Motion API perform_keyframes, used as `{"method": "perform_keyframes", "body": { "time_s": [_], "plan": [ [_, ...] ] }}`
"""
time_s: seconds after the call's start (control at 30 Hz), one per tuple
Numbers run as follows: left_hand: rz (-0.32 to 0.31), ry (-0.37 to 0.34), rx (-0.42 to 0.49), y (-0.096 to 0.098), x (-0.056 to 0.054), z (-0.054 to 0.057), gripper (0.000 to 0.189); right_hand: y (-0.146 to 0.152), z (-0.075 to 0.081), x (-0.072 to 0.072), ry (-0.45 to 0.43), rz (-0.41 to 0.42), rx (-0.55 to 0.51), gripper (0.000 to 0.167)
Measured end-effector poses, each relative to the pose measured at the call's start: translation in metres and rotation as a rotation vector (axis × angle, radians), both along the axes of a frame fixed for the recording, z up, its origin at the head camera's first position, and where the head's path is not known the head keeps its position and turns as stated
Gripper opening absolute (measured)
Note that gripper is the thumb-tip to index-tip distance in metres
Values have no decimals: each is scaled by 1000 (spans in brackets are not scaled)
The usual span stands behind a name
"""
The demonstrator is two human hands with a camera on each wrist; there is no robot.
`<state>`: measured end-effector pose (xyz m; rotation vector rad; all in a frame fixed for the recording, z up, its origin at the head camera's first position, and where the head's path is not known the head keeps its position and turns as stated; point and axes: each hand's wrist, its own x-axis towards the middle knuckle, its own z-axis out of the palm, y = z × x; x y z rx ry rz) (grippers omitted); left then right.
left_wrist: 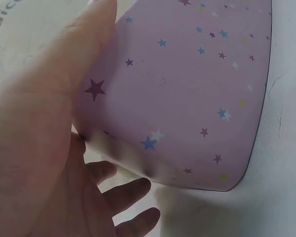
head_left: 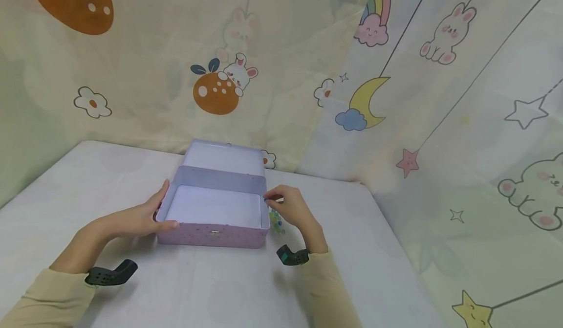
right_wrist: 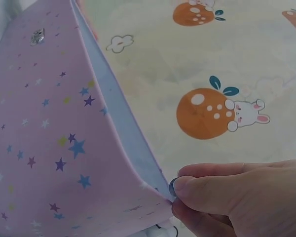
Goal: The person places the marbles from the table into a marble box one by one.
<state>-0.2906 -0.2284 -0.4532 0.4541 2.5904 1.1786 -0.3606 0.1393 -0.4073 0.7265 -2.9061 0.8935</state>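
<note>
A lilac tin box point(head_left: 211, 235) with its lid point(head_left: 224, 157) raised at the back stands on the white table. My left hand point(head_left: 140, 218) holds its left side, thumb over the front rim and the other fingers along the outside. In the left wrist view the thumb lies against the star-printed wall point(left_wrist: 187, 98). My right hand point(head_left: 292, 208) is at the right rim, pinching a small dark blue marble point(right_wrist: 173, 187) between thumb and index finger. Beside the box's right wall, partly hidden by that hand, several green and blue marbles point(head_left: 276, 222) lie on the table.
The white table point(head_left: 110, 171) runs back to a printed cloth backdrop point(head_left: 154, 98). A metal clasp point(head_left: 214, 232) sits on the box's front. Both wrists carry black camera mounts point(head_left: 113, 273) close above the table.
</note>
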Motion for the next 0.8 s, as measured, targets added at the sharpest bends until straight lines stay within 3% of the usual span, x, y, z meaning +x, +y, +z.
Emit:
{"method": "perform_keyframes", "body": {
  "time_s": [0.57, 0.8],
  "plan": [
    [29, 29, 7, 4, -1, 2, 117, -2, 4, 3, -4, 1, 10, 16],
    [37, 77, 65, 8, -2, 1, 116, -3, 4, 2, 2, 4, 5, 16]
  ]
}}
